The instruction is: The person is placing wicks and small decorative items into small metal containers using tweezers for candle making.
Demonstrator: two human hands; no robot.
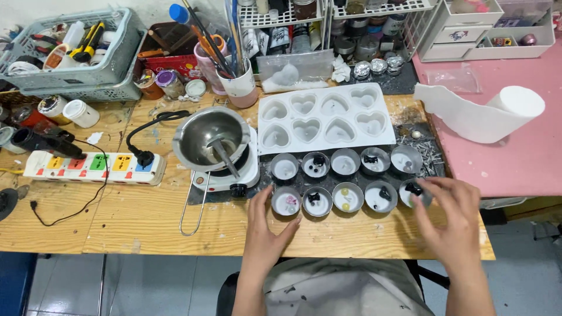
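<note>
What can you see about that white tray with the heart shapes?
The white heart mould looks like soft silicone. It has eight heart-shaped hollows in two rows of four, some seeming to hold pale filling. It lies flat on the wooden table, behind the round metal tins and beside the small electric hotplate. Neither hand touches it.

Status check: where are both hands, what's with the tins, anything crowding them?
Left hand open beside front-left tin. Right hand fingers on front-right tin. Two rows of tins; hot plate close left.
</note>
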